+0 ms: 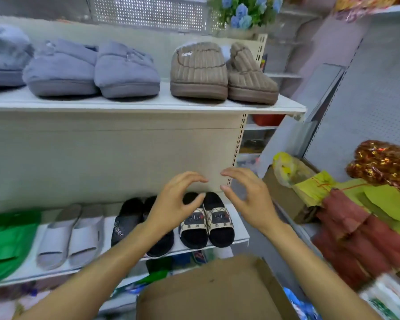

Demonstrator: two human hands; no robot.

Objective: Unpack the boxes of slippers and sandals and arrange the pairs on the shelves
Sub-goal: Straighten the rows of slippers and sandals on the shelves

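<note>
- black slide sandal [123,224] on the lower shelf [240,240] had "Super" across its strap
- logo on patterned sandals [206,221] was too blurred to read

My left hand [176,199] & right hand [245,197] hover empty, fingers loosely curved, just above a patterned black sandal pair [206,224] at the lower shelf's [240,239] right end. Left of that pair: black slides [129,220], then grey slides [69,236]. Below it, nearer me: cardboard box [208,287].
</note>
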